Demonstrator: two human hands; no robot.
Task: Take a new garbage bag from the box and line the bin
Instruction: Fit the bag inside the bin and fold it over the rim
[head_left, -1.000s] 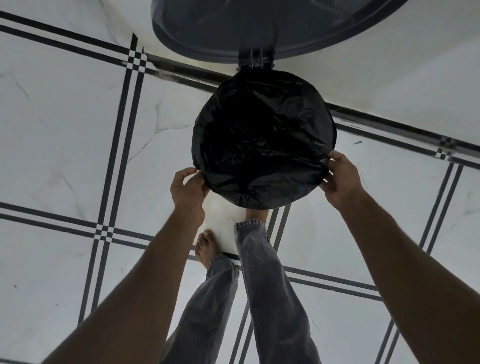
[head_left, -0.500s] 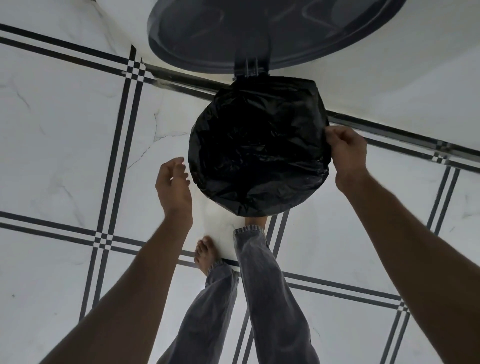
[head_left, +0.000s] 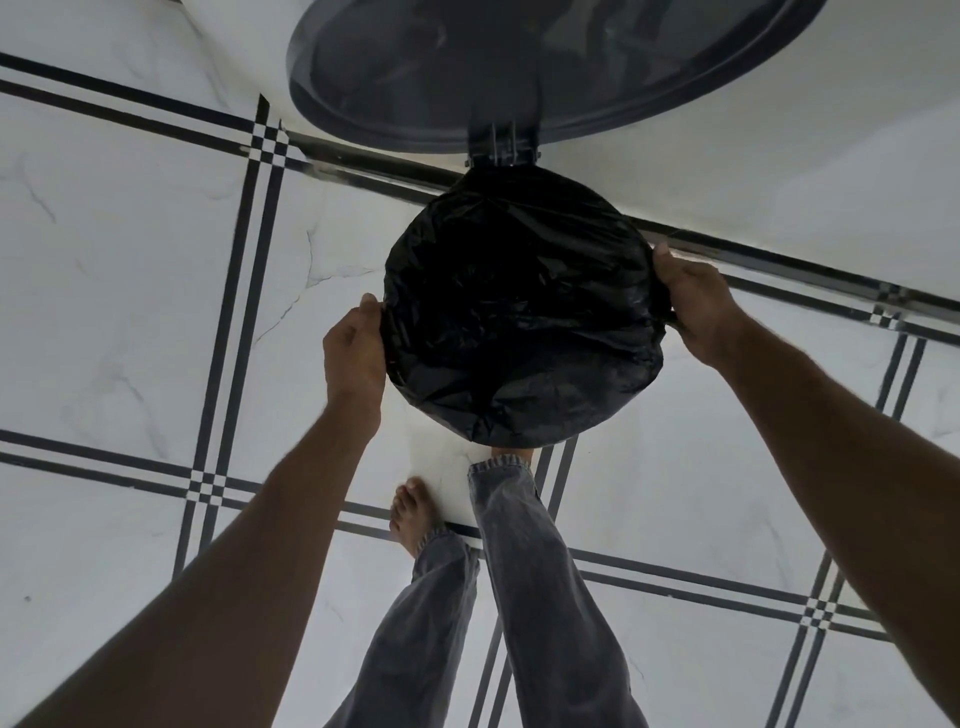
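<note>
A person is standing over a round bin (head_left: 524, 436) on a white marble-patterned floor (head_left: 119, 270) crossed by dark double lines. A black garbage bag (head_left: 519, 312) is lining the bin: its plastic is covering the whole mouth, sinking into a dark hollow at the centre and folding outward over the rim all the way round. The film is looking thin, glossy and heavily creased, with wrinkles radiating toward the far edge and catching dull highlights near the right side.

The left hand (head_left: 353, 348) is gripping the bag at the left edge of the rim, fingers curled and pinching the folded-over plastic. The right hand (head_left: 696, 306) is doing the same at the right edge, fingers closed over the plastic where it is turning down over the rim. Both forearms are reaching in from the lower corners.

The dark round lid (head_left: 519, 67) is standing open beyond the bin, joined at a hinge (head_left: 501, 150) on the far edge of the rim. The person's legs in grey jeans (head_left: 540, 587) and a bare foot (head_left: 413, 514) are showing at the near edge of the bin.
</note>
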